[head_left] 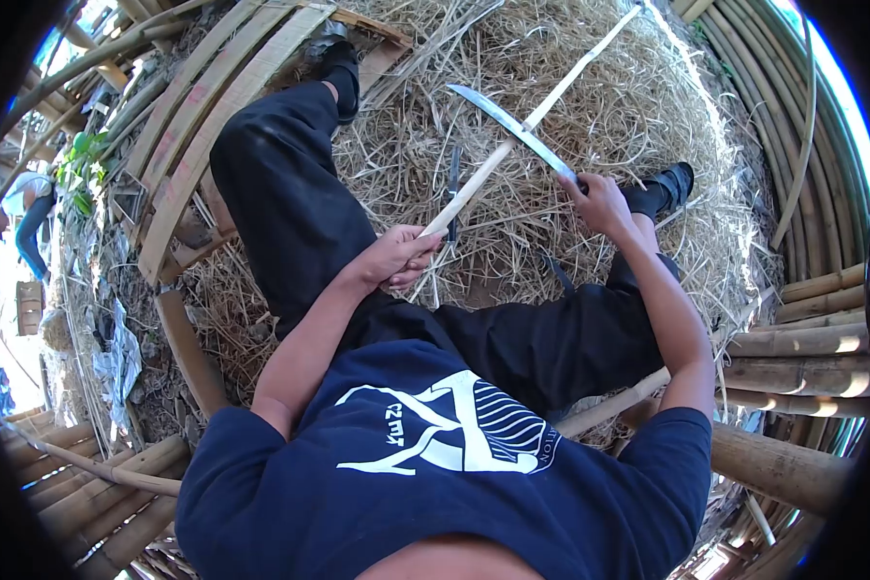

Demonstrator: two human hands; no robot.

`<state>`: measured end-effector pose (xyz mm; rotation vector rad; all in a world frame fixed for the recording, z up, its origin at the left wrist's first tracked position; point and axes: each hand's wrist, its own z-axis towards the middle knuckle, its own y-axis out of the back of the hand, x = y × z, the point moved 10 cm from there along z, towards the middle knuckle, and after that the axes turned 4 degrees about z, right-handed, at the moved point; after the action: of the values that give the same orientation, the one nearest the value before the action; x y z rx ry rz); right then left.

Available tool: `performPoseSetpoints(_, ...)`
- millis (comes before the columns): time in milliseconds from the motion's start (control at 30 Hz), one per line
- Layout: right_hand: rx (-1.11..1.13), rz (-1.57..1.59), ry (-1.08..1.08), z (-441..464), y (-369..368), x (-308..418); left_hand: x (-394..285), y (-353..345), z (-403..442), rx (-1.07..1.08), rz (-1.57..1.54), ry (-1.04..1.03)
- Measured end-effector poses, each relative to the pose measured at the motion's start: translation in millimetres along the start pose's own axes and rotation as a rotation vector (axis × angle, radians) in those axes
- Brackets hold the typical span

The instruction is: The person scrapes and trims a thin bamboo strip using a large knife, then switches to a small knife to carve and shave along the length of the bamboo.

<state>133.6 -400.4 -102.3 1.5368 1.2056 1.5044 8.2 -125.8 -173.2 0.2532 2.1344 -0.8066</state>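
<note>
My left hand (398, 259) is closed round the near end of a long pale bamboo strip (477, 182), which slants up and away to the right. In my right hand (601, 206) is the handle of a long curved knife (541, 151). Its blade crosses the strip near the strip's middle, and the tip points up and left. A second dark, narrow tool (453, 184) lies on the shavings beside the strip, partly hidden behind it.
Bamboo shavings (396, 164) cover the ground between my legs. A slatted wooden piece (186, 145) stands at the left. Bamboo poles (793, 372) line the right side. Another person (35, 208) is far off at the left edge.
</note>
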Motion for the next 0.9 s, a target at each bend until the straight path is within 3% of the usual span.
performPoseSetpoints(100, 0.114, 0.118, -0.035, -9.1, -14.4, 13.9, 0.9, 6.9, -2.1, -0.017, -0.01, 0.016)
performPoseSetpoints(200, 0.144, -0.013, 0.251, -29.8, -19.5, 62.5, -1.2, 2.7, -2.3, -0.01, -0.016, 0.008)
performPoseSetpoints(333, 0.182, -0.192, 0.369, -27.0, -22.4, 64.9, 5.6, 3.8, -0.6, -0.023, 0.092, 0.019)
performPoseSetpoints(467, -0.057, 0.005, -0.175, 6.1, 20.5, -30.4, 3.9, 2.0, -2.8, -0.022, 0.016, 0.045)
performPoseSetpoints(500, -0.165, -0.006, -0.2, 8.3, 28.3, -49.1, 3.9, 1.9, -2.7, -0.021, 0.009, 0.046)
performPoseSetpoints(600, -0.182, 0.025, -0.265, -4.6, 35.9, -70.5, 0.9, 1.8, -4.6, -0.025, 0.004, 0.024)
performPoseSetpoints(667, -0.192, 0.034, -0.23, -13.4, 33.9, -66.1, 0.7, 4.6, -3.6, -0.048, 0.04, 0.01)
performPoseSetpoints(900, 0.097, -0.019, 0.17, -21.2, -18.5, 60.2, 4.9, 2.1, 0.0, -0.046, 0.095, -0.006)
